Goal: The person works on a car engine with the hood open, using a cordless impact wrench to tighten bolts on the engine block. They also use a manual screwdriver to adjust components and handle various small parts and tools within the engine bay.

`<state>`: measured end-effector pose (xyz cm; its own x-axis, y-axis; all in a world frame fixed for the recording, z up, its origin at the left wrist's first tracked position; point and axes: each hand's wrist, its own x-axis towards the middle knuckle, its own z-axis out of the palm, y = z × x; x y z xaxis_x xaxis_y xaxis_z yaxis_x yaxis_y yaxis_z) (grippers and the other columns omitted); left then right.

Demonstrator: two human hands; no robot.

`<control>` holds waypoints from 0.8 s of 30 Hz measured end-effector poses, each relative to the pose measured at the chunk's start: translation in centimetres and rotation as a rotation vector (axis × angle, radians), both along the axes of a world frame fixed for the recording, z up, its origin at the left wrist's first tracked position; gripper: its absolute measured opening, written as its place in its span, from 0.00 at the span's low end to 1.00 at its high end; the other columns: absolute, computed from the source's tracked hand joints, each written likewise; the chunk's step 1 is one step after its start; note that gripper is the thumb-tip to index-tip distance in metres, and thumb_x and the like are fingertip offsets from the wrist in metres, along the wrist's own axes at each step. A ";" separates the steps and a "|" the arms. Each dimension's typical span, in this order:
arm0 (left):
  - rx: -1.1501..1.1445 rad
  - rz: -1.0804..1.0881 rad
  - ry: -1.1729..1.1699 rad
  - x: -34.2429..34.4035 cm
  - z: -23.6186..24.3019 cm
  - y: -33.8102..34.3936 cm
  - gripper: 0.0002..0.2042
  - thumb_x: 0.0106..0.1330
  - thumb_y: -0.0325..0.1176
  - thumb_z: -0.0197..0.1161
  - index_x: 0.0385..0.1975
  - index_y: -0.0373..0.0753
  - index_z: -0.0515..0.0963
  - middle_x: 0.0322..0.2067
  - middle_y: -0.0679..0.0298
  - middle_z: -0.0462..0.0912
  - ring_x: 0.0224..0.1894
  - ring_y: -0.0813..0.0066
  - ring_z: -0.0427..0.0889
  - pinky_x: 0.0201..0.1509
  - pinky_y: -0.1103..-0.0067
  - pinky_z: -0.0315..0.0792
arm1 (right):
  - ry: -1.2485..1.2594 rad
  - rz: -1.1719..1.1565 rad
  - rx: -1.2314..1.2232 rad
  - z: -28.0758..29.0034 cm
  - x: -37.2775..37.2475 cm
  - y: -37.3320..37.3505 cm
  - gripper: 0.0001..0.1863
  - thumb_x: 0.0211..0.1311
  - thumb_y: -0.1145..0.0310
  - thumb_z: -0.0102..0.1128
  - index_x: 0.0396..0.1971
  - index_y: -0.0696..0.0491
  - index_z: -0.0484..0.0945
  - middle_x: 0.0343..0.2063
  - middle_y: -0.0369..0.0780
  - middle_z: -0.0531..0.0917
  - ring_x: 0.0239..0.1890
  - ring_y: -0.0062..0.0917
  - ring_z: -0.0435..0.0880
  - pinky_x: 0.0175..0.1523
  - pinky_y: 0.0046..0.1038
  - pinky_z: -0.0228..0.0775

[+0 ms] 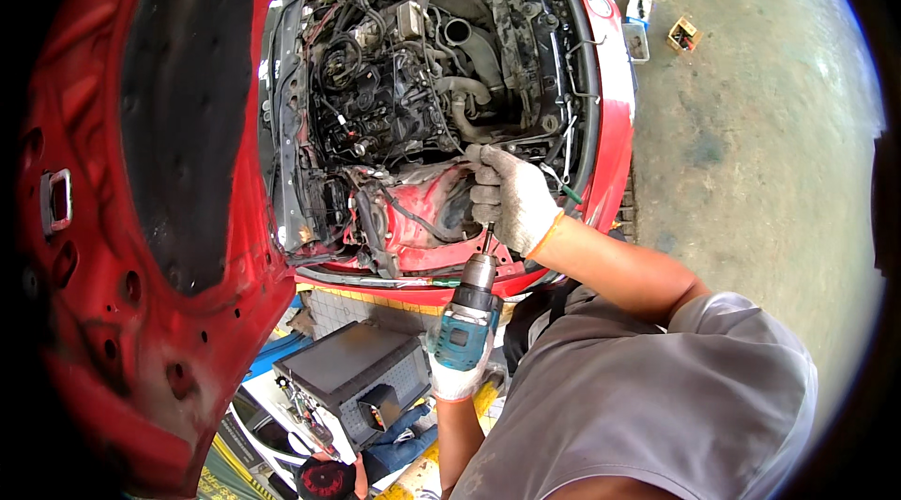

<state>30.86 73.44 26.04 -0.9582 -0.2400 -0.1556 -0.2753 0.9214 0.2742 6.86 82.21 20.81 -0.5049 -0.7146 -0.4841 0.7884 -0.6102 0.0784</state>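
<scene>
My left hand point(457, 376), in a white work glove, is wrapped round a teal and black cordless drill point(464, 324). The drill's metal chuck and slim dark bit point(488, 239) point up toward my other hand. My right hand point(510, 195), gloved too, is closed with its fingers curled, over the near side of the engine bay just beyond the bit. What its fingers hold, if anything, is hidden. Under and beside it lies the red inner body panel point(422, 204) of the car, with a dark hose across it. The engine point(375, 111) with its hoses and wiring is exposed beyond.
At the left stands the raised red hood point(103, 219). A dark tool cart point(352, 359) is below the car's side; a person in a dark cap point(326, 478) is near it. Small boxes point(684, 35) with parts rest on the concrete floor point(751, 153) past the front bumper.
</scene>
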 end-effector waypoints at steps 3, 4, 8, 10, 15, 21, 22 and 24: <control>0.090 0.018 0.059 -0.5 0.6 -0.2 0.22 0.59 0.34 0.70 0.53 0.36 0.79 0.42 0.56 0.86 0.39 0.58 0.86 0.45 0.69 0.80 | -0.030 0.093 0.065 -0.9 0.2 -1.4 0.09 0.76 0.63 0.46 0.39 0.46 0.76 0.15 0.24 0.61 0.13 0.14 0.56 0.17 0.22 0.44; 0.211 0.095 0.094 -1.4 1.0 0.3 0.24 0.58 0.35 0.71 0.55 0.34 0.78 0.43 0.55 0.86 0.40 0.58 0.86 0.46 0.69 0.80 | -0.023 0.088 0.042 -1.7 0.3 -1.8 0.09 0.75 0.64 0.45 0.36 0.45 0.75 0.16 0.24 0.62 0.13 0.15 0.57 0.17 0.23 0.45; 0.154 -0.075 0.169 -2.4 0.9 -3.0 0.32 0.53 0.36 0.76 0.58 0.29 0.75 0.42 0.50 0.86 0.40 0.52 0.86 0.45 0.66 0.80 | -0.026 0.212 0.166 -2.9 0.7 -3.9 0.11 0.77 0.63 0.44 0.30 0.42 0.71 0.15 0.23 0.61 0.13 0.14 0.56 0.17 0.21 0.44; 0.148 -0.107 0.094 -3.4 1.2 -4.5 0.34 0.51 0.38 0.78 0.58 0.30 0.75 0.42 0.46 0.85 0.40 0.49 0.86 0.45 0.65 0.80 | -0.052 0.186 0.059 -5.1 1.5 -4.8 0.10 0.77 0.62 0.45 0.34 0.43 0.74 0.15 0.22 0.59 0.12 0.13 0.54 0.17 0.21 0.44; 0.519 0.207 0.056 -0.4 -3.0 -10.8 0.26 0.59 0.33 0.73 0.58 0.35 0.76 0.43 0.56 0.86 0.41 0.57 0.87 0.46 0.68 0.80 | -0.190 0.188 0.050 -5.3 1.1 -9.9 0.10 0.77 0.63 0.45 0.33 0.43 0.73 0.17 0.22 0.62 0.14 0.12 0.56 0.18 0.19 0.46; 1.045 0.716 0.075 -3.5 -6.1 -15.4 0.11 0.66 0.25 0.66 0.47 0.36 0.77 0.34 0.65 0.82 0.31 0.76 0.81 0.39 0.76 0.76 | -0.247 0.129 0.171 -9.4 -0.1 -20.7 0.10 0.76 0.63 0.47 0.34 0.47 0.74 0.16 0.25 0.62 0.15 0.15 0.56 0.19 0.21 0.47; 1.071 0.770 0.125 -4.9 -6.7 -16.1 0.09 0.65 0.25 0.65 0.43 0.34 0.77 0.32 0.64 0.82 0.30 0.75 0.80 0.38 0.76 0.75 | -0.202 0.125 0.160 -10.8 -0.5 -22.7 0.10 0.76 0.62 0.47 0.34 0.47 0.75 0.16 0.26 0.63 0.15 0.15 0.57 0.19 0.21 0.48; 1.104 0.789 0.120 -5.2 -8.6 -19.0 0.06 0.65 0.24 0.62 0.39 0.33 0.77 0.30 0.62 0.83 0.28 0.74 0.80 0.37 0.75 0.74 | -0.133 0.143 0.124 -12.4 -1.5 -25.9 0.10 0.76 0.63 0.46 0.35 0.47 0.76 0.17 0.26 0.64 0.15 0.15 0.58 0.19 0.21 0.50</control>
<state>25.67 54.43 17.45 -0.6462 -0.5310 -0.5482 -0.5449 -0.1819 0.8185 5.39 56.35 8.45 -0.3286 -0.7056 -0.6278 0.8554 -0.5041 0.1190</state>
